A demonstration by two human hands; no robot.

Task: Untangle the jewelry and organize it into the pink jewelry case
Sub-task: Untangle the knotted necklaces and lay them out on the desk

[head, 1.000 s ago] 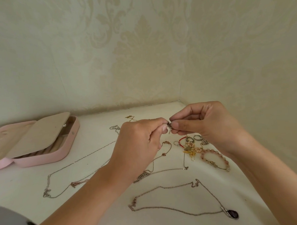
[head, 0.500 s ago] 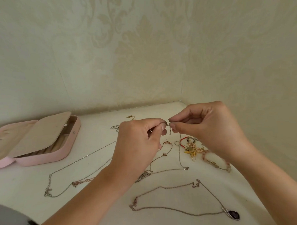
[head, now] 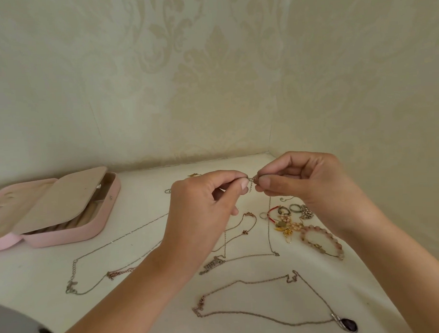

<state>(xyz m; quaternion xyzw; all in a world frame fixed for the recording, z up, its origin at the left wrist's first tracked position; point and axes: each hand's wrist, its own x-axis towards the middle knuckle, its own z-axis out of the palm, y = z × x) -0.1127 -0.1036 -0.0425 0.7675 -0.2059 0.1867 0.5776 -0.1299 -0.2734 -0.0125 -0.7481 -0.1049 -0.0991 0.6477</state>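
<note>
Both grips, left hand [head: 203, 212] and right hand [head: 312, 185], pinched on one thin silver chain [head: 251, 182] with tiny clasp links.

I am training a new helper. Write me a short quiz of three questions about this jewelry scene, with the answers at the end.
1. True or false: the pink jewelry case stands open.
2. Fill in: the left hand and right hand together pinch a thin ____.
3. The purple pendant lies: A inside the case; B on the table, near right; C in the left hand.
Key: 1 true; 2 chain; 3 B.
</note>
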